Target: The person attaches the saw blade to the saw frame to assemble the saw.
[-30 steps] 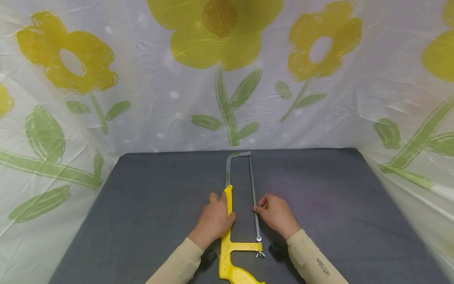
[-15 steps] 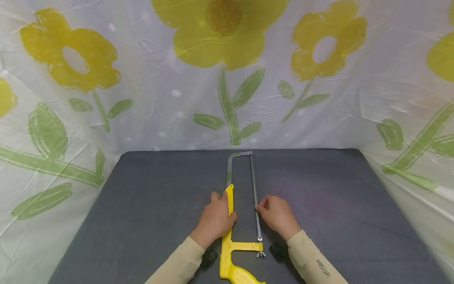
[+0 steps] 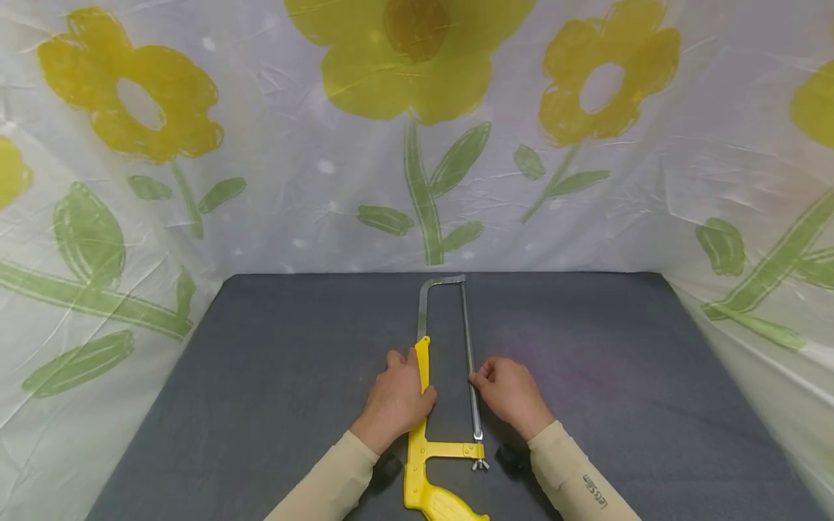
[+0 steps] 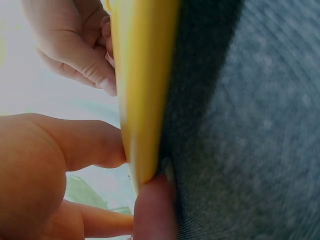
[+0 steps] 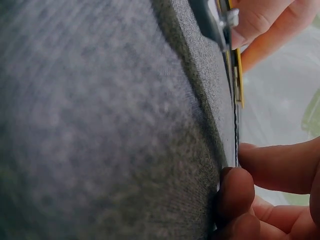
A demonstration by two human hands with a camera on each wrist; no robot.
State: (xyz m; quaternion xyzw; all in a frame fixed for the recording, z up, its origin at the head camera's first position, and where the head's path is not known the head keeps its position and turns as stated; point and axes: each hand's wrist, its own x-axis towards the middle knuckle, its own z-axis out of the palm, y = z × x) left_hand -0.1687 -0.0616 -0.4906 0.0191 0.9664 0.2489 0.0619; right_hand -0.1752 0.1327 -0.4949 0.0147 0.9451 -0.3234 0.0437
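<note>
Head view: white sheeting [image 3: 280,210] printed with yellow flowers and green leaves, hung behind and to both sides of a table [image 3: 300,340] covered in dark grey cloth. One hacksaw [image 3: 415,452], at the middle of the table, far end near the back edge, yellow grip toward the wearer; whether it lies flat on the cloth or slightly raised cannot be told. Parts: yellow frame bar, bent metal front arm [image 3: 422,315], long straight saw blade [image 3: 468,336] along the right side, wing nut [image 3: 481,465] at the blade's near end. One left hand [image 3: 395,398], grasping the yellow frame bar, thumb on its inner side. One right hand [image 3: 511,391], pinching the blade partway along its length. Two beige sleeves [image 3: 326,477], the right one lettered in dark print. Two dark objects [image 3: 387,472], one near each wrist, indistinct. Left wrist view: yellow bar running top to bottom, clasped between thumb and fingers; right hand at upper left; grey cloth, blurred, at right. Right wrist view: toothed blade edge running down between right thumb and fingertip; left hand at upper right, beside the yellow frame.
</note>
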